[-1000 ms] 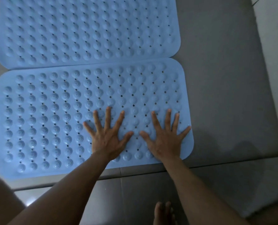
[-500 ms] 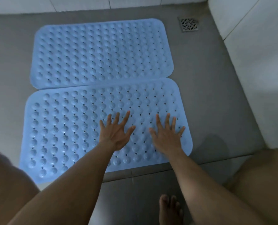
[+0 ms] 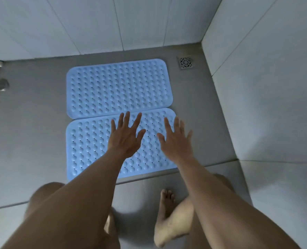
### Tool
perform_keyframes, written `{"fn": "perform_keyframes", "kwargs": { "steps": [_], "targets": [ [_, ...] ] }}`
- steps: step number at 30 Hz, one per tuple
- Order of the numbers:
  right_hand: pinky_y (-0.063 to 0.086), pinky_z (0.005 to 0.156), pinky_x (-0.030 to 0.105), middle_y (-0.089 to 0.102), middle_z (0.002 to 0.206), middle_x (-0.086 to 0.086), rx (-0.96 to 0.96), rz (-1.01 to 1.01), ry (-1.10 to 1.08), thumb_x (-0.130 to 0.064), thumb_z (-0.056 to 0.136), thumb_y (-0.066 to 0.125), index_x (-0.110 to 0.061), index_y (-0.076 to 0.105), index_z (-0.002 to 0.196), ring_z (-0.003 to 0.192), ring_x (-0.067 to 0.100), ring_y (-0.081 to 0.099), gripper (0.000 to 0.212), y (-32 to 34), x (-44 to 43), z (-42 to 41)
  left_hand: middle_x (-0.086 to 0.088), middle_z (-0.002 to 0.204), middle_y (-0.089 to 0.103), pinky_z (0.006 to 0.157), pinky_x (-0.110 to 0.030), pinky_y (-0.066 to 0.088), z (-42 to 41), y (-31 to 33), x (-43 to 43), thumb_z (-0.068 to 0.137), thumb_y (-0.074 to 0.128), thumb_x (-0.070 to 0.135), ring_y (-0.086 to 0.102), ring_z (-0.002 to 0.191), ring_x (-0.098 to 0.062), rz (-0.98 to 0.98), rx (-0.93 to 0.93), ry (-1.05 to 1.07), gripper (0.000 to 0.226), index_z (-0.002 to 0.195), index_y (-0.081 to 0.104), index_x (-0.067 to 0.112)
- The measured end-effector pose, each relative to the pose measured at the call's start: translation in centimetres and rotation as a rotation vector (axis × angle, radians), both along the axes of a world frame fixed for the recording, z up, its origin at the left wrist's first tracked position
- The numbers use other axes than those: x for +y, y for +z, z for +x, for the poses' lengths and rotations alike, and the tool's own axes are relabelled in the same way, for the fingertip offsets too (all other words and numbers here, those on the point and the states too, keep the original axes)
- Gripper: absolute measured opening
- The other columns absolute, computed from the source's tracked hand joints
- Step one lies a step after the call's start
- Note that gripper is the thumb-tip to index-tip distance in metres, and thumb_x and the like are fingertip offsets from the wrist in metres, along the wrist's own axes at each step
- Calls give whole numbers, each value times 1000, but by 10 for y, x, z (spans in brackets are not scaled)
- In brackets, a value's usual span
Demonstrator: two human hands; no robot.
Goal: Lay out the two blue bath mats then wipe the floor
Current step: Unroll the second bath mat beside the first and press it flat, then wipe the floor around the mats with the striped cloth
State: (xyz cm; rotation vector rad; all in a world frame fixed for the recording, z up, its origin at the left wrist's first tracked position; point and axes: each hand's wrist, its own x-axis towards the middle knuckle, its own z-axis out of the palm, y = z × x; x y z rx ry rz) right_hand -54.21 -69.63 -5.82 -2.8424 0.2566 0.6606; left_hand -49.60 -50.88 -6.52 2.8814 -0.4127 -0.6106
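My left hand [image 3: 125,137] is spread wide, fingers fanned and palm down, with nothing in its grasp; it hangs over the middle of the near bath mat [image 3: 88,146]. My right hand [image 3: 177,139] is just as open and just as empty, fingers splayed, over the right end of that same mat. Whether either palm is touching the mat or floating just above it, I cannot tell from this angle.

The near bath mat lies flat on the grey floor [image 3: 32,123], long side running left to right, its bumpy surface dotted with small holes. Its near edge sits right along a raised sill line in the floor. The far bath mat [image 3: 118,87] lies flat just beyond it, the same blue and the same pattern, set parallel. Their long edges meet or nearly meet along the seam between them, with the far one shifted slightly.

Past the far mat's right corner, a square metal drain grate [image 3: 186,62] is set into the floor, near the corner where the white tiled walls [image 3: 266,87] meet. At the left, a round metal fitting [image 3: 2,84] sits low by the wall.

Closer to me, my forearms reach forward over my bare knees, and my bare right foot [image 3: 165,200] stands on the floor on the near side of the sill.
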Motion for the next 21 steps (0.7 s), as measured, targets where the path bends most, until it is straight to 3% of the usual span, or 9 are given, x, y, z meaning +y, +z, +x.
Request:
{"fn": "perform_keyframes", "kwargs": {
  "steps": [6,11,21],
  "targets": [
    [7,119,66,-8,167,14,7,-7,44,-61,102,20,-27,-6,160,154,33,-6,72,210,-18,2,-11,166,-11,121,-57,-4,2,207,-17,101,12,56,-11,153,-30,1,-25,17,64,157,-10,35],
    [7,118,67,-10,167,13,-31,-22,60,-63,101,20,-28,-9,159,154,33,-7,74,347,-35,17,-10,166,-14,121,-58,-3,24,348,-28,101,11,57,-12,152,-30,0,-69,23,63,156,-12,37],
    [5,118,66,-11,167,12,-280,-38,24,-66,100,25,-38,-9,158,154,34,-5,74,516,-78,107,-10,166,-8,121,-59,0,111,519,-74,102,13,55,-7,153,-30,-51,-258,-33,62,157,-10,37]
  ]
}}
